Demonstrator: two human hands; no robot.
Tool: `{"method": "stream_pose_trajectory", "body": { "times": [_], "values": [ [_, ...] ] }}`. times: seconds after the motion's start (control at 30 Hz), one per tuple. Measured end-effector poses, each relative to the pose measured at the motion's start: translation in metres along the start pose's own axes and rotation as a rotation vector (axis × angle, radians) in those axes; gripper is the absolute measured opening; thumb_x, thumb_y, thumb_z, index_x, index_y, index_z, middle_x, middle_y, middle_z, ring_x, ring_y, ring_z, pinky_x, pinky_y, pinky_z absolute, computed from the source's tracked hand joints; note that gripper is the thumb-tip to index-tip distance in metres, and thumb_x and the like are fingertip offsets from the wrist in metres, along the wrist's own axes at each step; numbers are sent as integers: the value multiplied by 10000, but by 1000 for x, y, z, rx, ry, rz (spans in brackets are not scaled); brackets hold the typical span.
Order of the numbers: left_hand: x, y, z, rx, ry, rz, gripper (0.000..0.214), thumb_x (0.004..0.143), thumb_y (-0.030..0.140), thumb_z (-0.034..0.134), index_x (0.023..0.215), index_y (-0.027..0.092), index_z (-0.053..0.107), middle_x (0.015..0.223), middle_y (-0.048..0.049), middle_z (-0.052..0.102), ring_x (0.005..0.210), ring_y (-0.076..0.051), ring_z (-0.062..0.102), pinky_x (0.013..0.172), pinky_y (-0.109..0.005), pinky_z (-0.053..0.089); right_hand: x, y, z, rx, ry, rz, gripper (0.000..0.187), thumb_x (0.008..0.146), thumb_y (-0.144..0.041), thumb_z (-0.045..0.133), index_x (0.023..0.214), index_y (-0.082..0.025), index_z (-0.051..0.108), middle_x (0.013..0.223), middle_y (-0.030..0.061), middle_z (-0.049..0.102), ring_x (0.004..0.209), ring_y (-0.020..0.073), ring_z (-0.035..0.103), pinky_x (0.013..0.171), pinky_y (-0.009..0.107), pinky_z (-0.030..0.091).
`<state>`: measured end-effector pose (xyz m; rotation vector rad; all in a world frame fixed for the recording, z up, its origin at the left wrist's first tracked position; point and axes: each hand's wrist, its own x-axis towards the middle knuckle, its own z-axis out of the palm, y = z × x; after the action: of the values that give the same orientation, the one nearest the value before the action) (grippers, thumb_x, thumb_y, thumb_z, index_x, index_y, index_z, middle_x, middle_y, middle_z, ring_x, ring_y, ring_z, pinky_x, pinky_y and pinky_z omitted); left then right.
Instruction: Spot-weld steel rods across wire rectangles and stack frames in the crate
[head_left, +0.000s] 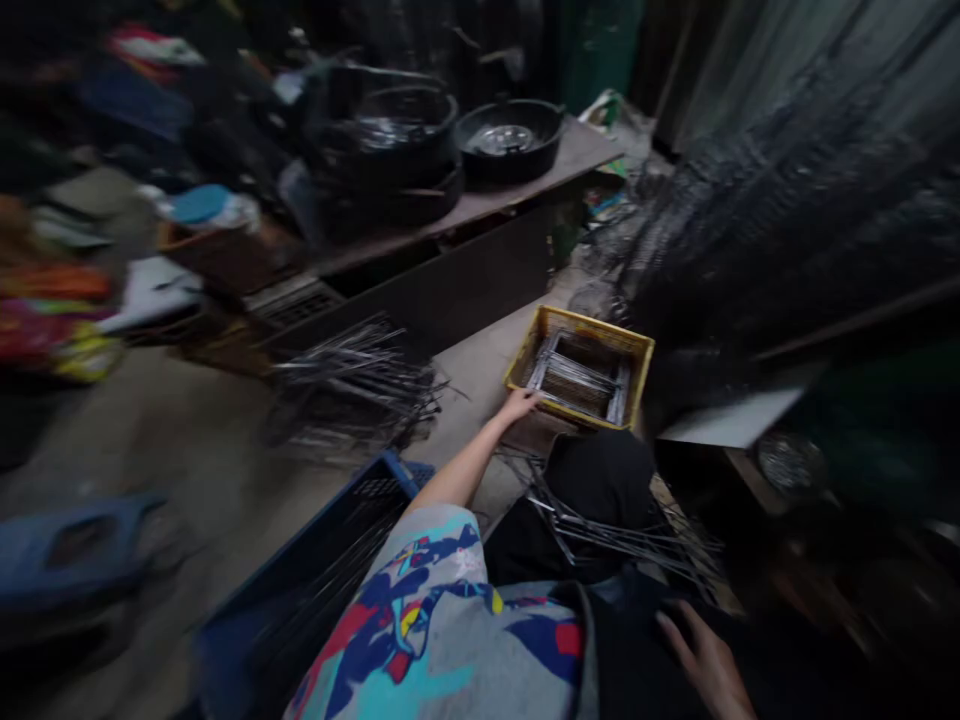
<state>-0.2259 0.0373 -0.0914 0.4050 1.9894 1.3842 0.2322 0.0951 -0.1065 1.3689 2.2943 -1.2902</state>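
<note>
My left hand [519, 404] reaches forward and touches the near left rim of a yellow plastic crate [639, 350] that holds bent metal wire frames [577, 380]. Whether the fingers grip the rim is blurred. My right hand [709, 660] rests low at the bottom right on dark cloth over my leg, fingers spread, holding nothing. More wire frames [637, 540] lie across my knee [600, 470] and the floor between the two hands.
A blue crate [330, 540] with wire rods stands at my left. A loose pile of wire rods [352, 385] lies on the concrete floor beyond it. Black pans [510, 135] sit on a low bench behind. A dark wire stack [787, 200] rises at right.
</note>
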Motion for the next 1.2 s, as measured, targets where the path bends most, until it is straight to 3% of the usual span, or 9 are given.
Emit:
{"method": "stream_pose_trajectory", "body": {
  "times": [0.13,0.17,0.23,0.37,0.53,0.6,0.8,1.0,1.2],
  "values": [
    [-70,3,5,165,-423,144,326,638,447,819,750,163,704,715,3,682,728,-163,621,713,-247,472,15,12,-11,7,-57,7,353,659,-672,572,849,-406,703,930,-14,752,998,354,675,813,438,572],
    [-87,3,10,339,-626,350,290,718,463,757,788,188,701,769,-11,697,767,-172,625,725,-255,463,19,15,-14,14,-68,0,316,632,-677,585,815,-444,695,896,-31,752,983,367,675,797,458,574],
    [-117,3,21,587,-740,588,212,803,422,678,846,214,675,885,-59,709,856,-209,624,743,-293,446,25,20,-17,27,-94,-15,249,604,-661,615,790,-511,681,871,-50,748,969,379,670,783,484,570],
    [-143,7,27,754,-697,640,110,857,323,604,899,222,620,922,-100,702,880,-235,622,698,-323,434,20,22,-28,18,-71,-49,272,599,-654,627,840,-538,680,930,-41,745,1004,365,659,816,479,560],
    [-142,18,24,858,-723,686,102,826,283,624,882,201,602,857,-90,686,821,-235,618,622,-315,411,-19,6,-52,-92,37,-9,522,725,-664,549,1037,-271,694,1098,85,718,1072,348,646,916,447,529],
    [-139,24,25,865,-766,725,78,838,270,603,846,193,596,843,-79,671,817,-225,609,646,-307,415,-37,2,-65,-100,102,-15,545,777,-654,516,1089,-234,670,1130,98,704,1064,323,650,923,418,519],
    [-126,46,42,845,-808,798,160,919,317,494,898,181,577,896,-55,626,868,-181,576,767,-278,431,-84,18,-100,-129,332,98,515,844,-639,478,1125,-240,643,992,67,722,795,255,685,733,361,538],
    [-146,44,77,1187,-861,844,112,882,269,511,824,192,569,905,-64,617,846,-205,543,641,-295,399,-94,27,-99,-118,400,42,443,895,-564,457,1127,-226,623,1055,81,703,873,254,677,786,362,514],
    [-156,64,65,1079,-900,857,233,940,289,454,751,191,548,845,-53,566,818,-187,505,688,-291,414,-99,35,-100,-58,413,18,377,922,-512,469,1134,-235,611,1087,67,692,950,249,668,836,356,500]
  ]
}}
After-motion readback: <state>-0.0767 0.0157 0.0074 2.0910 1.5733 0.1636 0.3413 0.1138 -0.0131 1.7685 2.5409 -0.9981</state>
